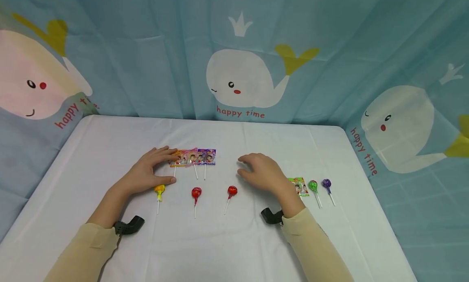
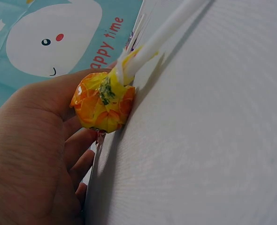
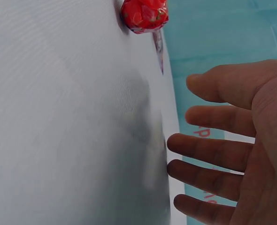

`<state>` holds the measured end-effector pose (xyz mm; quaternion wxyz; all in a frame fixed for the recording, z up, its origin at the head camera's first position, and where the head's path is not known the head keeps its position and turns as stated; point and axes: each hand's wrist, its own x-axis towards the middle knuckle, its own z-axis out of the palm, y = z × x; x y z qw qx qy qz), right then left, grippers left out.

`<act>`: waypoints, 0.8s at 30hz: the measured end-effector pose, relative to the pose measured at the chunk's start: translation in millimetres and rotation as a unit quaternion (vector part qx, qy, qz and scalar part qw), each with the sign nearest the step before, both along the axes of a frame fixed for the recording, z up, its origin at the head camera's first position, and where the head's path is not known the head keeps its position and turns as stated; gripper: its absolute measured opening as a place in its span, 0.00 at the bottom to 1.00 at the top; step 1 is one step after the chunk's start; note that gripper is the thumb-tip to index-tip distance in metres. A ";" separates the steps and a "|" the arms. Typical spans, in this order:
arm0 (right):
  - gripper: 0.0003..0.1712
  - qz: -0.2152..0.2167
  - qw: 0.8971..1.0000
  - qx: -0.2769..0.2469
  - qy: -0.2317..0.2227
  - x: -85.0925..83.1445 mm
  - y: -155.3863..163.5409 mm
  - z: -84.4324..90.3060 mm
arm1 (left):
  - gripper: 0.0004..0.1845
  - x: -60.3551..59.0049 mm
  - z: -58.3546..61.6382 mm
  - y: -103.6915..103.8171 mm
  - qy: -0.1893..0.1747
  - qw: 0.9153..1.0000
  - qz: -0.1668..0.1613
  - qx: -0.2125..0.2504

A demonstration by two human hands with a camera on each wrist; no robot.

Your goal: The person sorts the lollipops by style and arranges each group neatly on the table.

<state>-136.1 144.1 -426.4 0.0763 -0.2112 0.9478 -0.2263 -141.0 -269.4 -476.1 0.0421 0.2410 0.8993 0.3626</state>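
My left hand (image 1: 148, 172) reaches over the left end of a row of flat-wrapped lollipops, its fingertips on the orange one (image 1: 178, 161) and its thumb near that one's stick. Beside it lie a pink flat-wrapped lollipop (image 1: 191, 157) and a purple one (image 1: 208, 156). Just under the left hand is a round yellow lollipop (image 1: 159, 189), seen close in the left wrist view with an orange and yellow wrapper (image 2: 103, 101). The right hand (image 1: 264, 172) holds nothing, its fingers apart and relaxed over the cloth. A red lollipop (image 1: 232, 190) lies to its left.
Another round red lollipop (image 1: 196, 193) lies front of the row. By the right wrist are a green flat-wrapped lollipop (image 1: 301, 187), partly hidden, a round green one (image 1: 313, 186) and a round purple one (image 1: 326, 183). A blue whale-print curtain (image 1: 176, 70) borders the white table (image 1: 205, 249).
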 end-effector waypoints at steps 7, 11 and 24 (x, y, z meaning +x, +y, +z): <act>0.24 -0.012 1.000 -0.009 0.004 5.6 9.1 2.4 | 0.37 0.0 -0.2 -2.0 -0.004 1.000 0.002 -0.007; 0.24 -0.014 1.000 -0.006 0.008 8.3 15.0 1.5 | 0.37 -2.0 -2.2 -1.1 -0.006 1.000 0.002 -0.014; 0.25 -0.027 0.999 -0.017 0.007 16.6 34.7 3.3 | 0.37 -1.0 -2.3 -1.6 -0.004 1.000 0.003 -0.011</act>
